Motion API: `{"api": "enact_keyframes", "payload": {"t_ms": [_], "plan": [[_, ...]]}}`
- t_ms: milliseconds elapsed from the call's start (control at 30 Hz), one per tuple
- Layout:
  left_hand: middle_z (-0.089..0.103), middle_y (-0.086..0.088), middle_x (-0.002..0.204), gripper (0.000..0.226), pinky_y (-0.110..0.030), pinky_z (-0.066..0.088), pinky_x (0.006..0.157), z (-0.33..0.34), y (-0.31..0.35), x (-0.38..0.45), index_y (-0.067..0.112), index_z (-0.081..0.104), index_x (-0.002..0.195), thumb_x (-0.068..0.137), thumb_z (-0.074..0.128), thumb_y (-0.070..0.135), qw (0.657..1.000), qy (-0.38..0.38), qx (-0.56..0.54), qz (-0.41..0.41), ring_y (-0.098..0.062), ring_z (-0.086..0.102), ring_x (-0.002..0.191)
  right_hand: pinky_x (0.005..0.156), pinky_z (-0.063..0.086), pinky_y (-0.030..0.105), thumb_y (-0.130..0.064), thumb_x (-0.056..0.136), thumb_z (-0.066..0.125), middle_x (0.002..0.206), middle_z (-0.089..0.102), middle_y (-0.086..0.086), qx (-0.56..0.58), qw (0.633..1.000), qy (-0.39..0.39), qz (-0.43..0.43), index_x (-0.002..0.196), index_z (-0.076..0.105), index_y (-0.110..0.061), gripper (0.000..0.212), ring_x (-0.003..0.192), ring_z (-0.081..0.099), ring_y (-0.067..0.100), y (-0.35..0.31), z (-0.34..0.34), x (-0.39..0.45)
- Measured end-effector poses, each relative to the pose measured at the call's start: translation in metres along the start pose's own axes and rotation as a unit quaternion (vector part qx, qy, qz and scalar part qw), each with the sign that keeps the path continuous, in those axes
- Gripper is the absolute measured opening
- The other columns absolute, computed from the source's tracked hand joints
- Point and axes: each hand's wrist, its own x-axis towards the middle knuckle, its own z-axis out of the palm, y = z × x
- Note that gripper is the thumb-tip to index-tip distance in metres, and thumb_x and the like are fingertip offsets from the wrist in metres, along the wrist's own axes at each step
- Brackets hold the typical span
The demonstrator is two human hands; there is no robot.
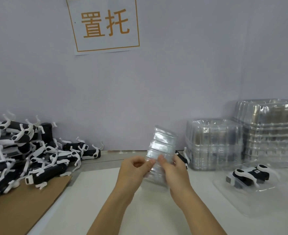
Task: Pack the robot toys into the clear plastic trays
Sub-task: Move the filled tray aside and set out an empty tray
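Head view, centre of frame: left hand (136, 168) and right hand (174, 170) both pinch one clear plastic tray (161, 150), held upright between them, long axis vertical; perhaps two nested trays, the blur hides it; the robot toys (38, 155) pile at left, nearer the left hand, well apart.

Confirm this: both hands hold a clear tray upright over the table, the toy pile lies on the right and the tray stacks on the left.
Not quite: the sides are swapped. The head view shows the toy pile on the left and the tray stacks on the right. Both hands, left and right, do hold a clear tray upright.
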Motion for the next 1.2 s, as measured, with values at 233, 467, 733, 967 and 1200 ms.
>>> {"api": "enact_keyframes", "payload": {"t_ms": [233, 467, 733, 967, 1200], "plan": [[0.077, -0.007, 0.077, 0.01, -0.017, 0.05, 0.058, -0.003, 0.016, -0.001, 0.007, 0.077, 0.082, 0.089, 0.072, 0.012, 0.999, -0.025, 0.009, -0.04, -0.007, 0.066, 0.055, 0.09, 0.056, 0.048, -0.017, 0.095, 0.066, 0.099, 0.077, 0.006, 0.044, 0.997, -0.056, 0.028, 0.109, 0.068, -0.012, 0.016, 0.093, 0.073, 0.026, -0.008, -0.012, 0.003], [0.076, -0.007, 0.074, 0.014, -0.019, 0.045, 0.056, -0.011, 0.03, 0.003, 0.006, 0.074, 0.072, 0.077, 0.084, 0.016, 0.996, 0.01, 0.048, -0.077, -0.011, 0.065, 0.053, 0.063, 0.052, 0.022, -0.017, 0.094, 0.067, 0.097, 0.077, 0.002, 0.053, 0.996, -0.068, 0.028, 0.106, 0.07, -0.011, 0.014, 0.083, 0.074, 0.014, -0.009, -0.011, 0.002], [0.077, -0.003, 0.077, 0.01, -0.015, 0.048, 0.052, -0.011, 0.007, -0.011, 0.009, 0.075, 0.089, 0.093, 0.066, 0.01, 0.993, 0.072, -0.041, -0.08, -0.011, 0.071, 0.061, 0.073, 0.056, 0.034, -0.012, 0.094, 0.064, 0.105, 0.075, 0.01, 0.093, 0.99, -0.092, 0.055, 0.11, 0.069, -0.008, 0.017, 0.097, 0.073, 0.028, -0.009, -0.009, -0.001], [0.068, 0.004, 0.063, 0.02, -0.028, 0.047, 0.064, -0.035, 0.007, 0.001, 0.013, 0.067, 0.084, 0.098, 0.055, 0.005, 0.951, 0.303, -0.052, 0.004, -0.005, 0.06, 0.05, 0.067, 0.057, 0.031, -0.015, 0.093, 0.067, 0.097, 0.075, 0.007, 0.068, 0.993, -0.066, 0.07, 0.11, 0.068, -0.005, 0.02, 0.082, 0.072, 0.019, -0.006, -0.012, 0.006], [0.055, -0.001, 0.068, 0.026, -0.018, 0.047, 0.05, -0.075, 0.011, 0.009, 0.016, 0.053, 0.081, 0.104, 0.043, 0.007, 0.86, 0.453, -0.231, 0.049, -0.005, 0.051, 0.046, 0.064, 0.046, 0.025, -0.024, 0.088, 0.072, 0.069, 0.068, -0.013, -0.169, 0.981, -0.047, -0.08, 0.086, 0.066, -0.017, 0.01, 0.063, 0.064, 0.005, -0.026, -0.019, 0.007]]}}
